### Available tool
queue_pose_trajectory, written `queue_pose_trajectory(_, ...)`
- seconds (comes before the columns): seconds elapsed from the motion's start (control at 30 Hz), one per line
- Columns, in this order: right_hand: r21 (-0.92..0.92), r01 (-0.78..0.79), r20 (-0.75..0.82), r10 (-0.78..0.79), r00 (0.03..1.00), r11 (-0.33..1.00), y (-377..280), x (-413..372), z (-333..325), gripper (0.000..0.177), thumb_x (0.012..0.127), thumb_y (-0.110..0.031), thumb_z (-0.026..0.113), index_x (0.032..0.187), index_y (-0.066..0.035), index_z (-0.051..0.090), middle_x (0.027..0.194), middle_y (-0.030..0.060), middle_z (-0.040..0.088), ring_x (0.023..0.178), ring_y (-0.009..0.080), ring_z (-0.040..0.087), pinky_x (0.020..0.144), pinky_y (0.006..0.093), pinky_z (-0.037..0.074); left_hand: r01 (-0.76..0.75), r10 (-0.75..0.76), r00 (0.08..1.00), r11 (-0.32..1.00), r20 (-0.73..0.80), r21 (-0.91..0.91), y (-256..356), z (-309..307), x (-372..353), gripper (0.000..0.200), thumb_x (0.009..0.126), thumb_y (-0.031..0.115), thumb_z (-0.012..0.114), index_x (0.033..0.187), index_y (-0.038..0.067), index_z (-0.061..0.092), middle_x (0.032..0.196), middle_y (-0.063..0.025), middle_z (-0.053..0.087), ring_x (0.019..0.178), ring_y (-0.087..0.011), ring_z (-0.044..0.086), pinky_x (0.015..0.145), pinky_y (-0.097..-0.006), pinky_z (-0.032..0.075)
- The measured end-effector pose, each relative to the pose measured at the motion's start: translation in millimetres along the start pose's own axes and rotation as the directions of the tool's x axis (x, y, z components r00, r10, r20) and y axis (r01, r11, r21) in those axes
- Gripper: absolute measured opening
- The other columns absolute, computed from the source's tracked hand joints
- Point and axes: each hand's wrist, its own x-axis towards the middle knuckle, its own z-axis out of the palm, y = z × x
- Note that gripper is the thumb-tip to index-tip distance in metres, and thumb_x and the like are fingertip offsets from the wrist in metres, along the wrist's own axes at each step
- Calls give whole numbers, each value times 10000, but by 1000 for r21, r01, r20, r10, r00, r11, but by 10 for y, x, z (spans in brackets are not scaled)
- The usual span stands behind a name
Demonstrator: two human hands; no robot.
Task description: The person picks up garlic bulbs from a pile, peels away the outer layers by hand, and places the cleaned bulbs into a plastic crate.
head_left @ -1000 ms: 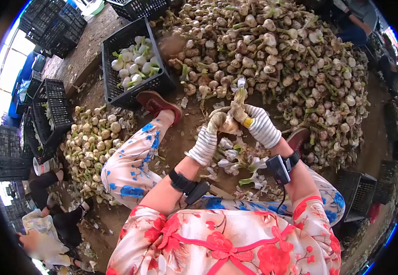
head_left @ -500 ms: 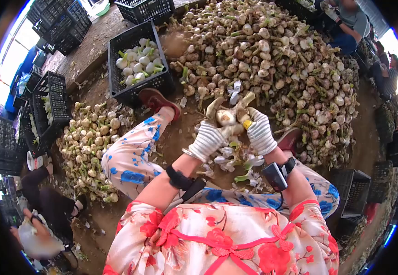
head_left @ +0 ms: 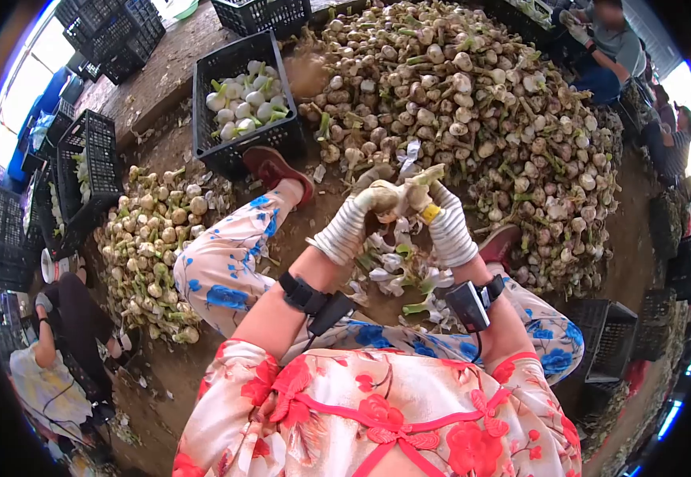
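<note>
Both of my hands wear striped white gloves with soiled brown fingers, and they meet in front of my lap. Fingers of my left hand (head_left: 353,215) are curled round a garlic bulb (head_left: 385,215), mostly hidden by the gloves. My right hand (head_left: 445,222) closes in on the same bulb from the other side, with a yellow band or piece (head_left: 430,213) near its thumb; I cannot make out whether it also holds a small tool. Below the hands, stripped garlic skins and stalk bits (head_left: 397,270) lie on the ground between my legs.
A large heap of unpeeled garlic (head_left: 473,119) rises ahead. A black crate (head_left: 250,147) holds peeled white bulbs (head_left: 248,103). A smaller garlic pile (head_left: 155,246) lies at left. Other black crates (head_left: 91,167) stand around. Co-workers (head_left: 612,48) sit right and lower left.
The bulb's pale face, visible before, is now mostly covered as my left hand has turned over it and the hands have drawn together. The lower-left co-worker has shifted position.
</note>
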Motion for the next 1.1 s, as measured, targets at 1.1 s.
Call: queue_pose_trajectory(1.1, -306, -186, 62, 215, 975, 933, -128, 260, -222, 369, 797, -274, 628, 1023, 8, 552, 841, 19, 592, 730, 58, 502, 646, 200, 416, -17, 98, 973, 934, -209, 357, 67, -40, 65, 650, 598, 65, 770, 1159, 61, 442, 1035, -53, 538, 884, -125, 527, 740, -277, 486)
